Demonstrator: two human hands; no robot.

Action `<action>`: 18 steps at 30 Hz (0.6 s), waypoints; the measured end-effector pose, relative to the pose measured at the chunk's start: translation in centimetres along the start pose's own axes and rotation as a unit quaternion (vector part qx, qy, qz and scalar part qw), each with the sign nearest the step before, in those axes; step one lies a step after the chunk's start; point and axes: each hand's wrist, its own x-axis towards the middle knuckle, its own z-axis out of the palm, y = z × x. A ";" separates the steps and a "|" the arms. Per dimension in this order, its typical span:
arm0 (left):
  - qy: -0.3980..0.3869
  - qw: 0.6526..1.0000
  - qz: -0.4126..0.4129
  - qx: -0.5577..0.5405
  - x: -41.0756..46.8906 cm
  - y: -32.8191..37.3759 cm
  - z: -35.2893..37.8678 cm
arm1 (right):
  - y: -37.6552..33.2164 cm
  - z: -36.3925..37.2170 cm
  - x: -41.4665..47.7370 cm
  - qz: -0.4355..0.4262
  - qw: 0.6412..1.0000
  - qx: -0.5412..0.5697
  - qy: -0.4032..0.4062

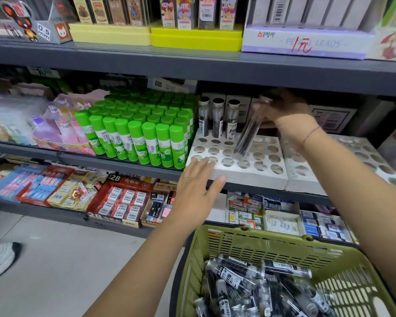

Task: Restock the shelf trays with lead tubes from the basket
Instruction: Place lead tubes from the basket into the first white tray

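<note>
We hold a lead tube [247,136] tilted over the white tray [249,176], its top gripped in our right hand [281,108]. Our left hand [197,181] lies flat and open on the tray's front corner. More tubes [249,275] lie in the green basket [261,239].

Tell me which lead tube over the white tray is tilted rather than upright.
The lead tube gripped by the right hand; the three back-row tubes stand upright in their holes.
</note>
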 end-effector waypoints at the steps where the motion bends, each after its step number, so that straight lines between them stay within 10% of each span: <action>1: -0.019 0.999 0.007 0.031 -0.1 -0.2 0.3 | 0.4 -0.5 1.2 0.002 0.999 -0.027 0.024; 6: -0.026 0.997 0.015 0.077 -0.1 -0.5 0.6 | 2.1 -1.4 4.4 -0.064 0.968 -0.223 0.100; 18: -0.018 0.996 0.028 0.086 0.1 -1.1 1.1 | 2.1 0.4 5.4 -0.108 0.957 -0.269 0.001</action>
